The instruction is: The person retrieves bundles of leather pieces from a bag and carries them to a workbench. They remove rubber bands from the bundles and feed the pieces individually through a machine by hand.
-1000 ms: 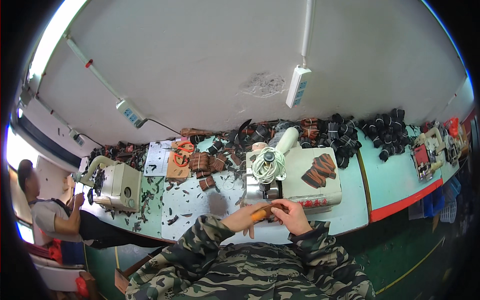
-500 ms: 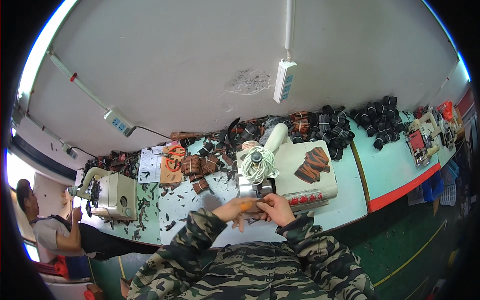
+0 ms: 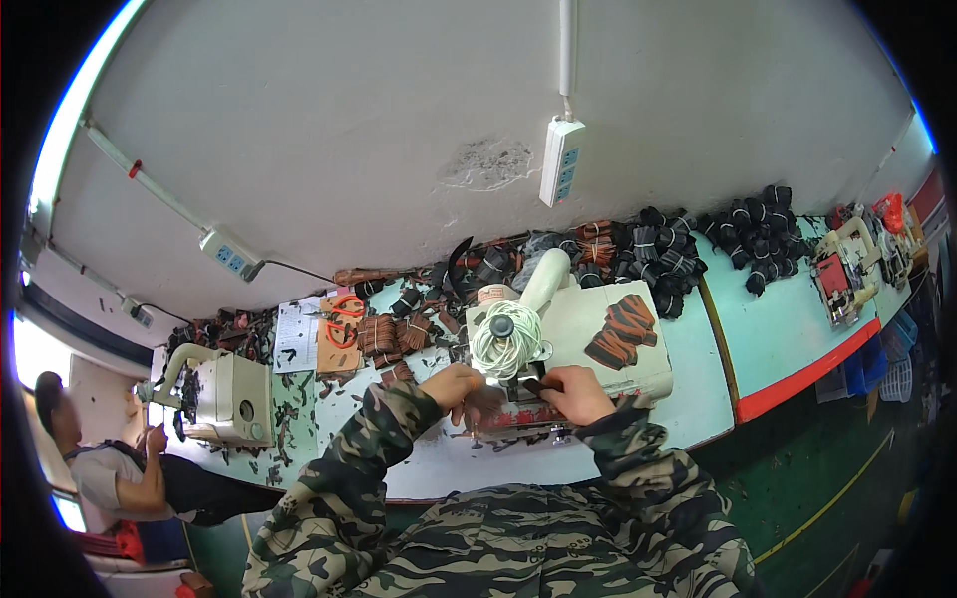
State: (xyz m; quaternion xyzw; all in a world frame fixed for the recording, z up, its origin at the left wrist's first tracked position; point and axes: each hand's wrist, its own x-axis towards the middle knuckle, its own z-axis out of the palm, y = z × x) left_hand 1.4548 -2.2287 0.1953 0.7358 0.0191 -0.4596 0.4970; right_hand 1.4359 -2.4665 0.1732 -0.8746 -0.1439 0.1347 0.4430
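Both my hands work at the front of a cream machine (image 3: pixel 588 384) with a curved arm and a coil of pale cable (image 3: pixel 506 341) on top. My right hand (image 3: pixel 580 395) is at the right of the machine's working head, its thumb and fingers pinching a small dark strip (image 3: pixel 534 387). My left hand (image 3: pixel 453 389) is bent at the left of the head, fingers curled downward. What they hold, if anything, is hidden. A pile of brown and black strips (image 3: pixel 623 331) lies on the machine's flat top.
Tied strip bundles (image 3: pixel 377 335) and orange-handled scissors (image 3: pixel 345 321) lie left of the machine. Black bundles (image 3: pixel 758 239) line the wall side. Another cream machine (image 3: pixel 231 394) stands at left, near a seated person (image 3: pixel 120 478). A power strip (image 3: pixel 562 161) hangs on the wall.
My hands, close together in front of the machine before, have moved apart and up to either side of its head. The orange piece on a left-hand finger is no longer plainly visible.
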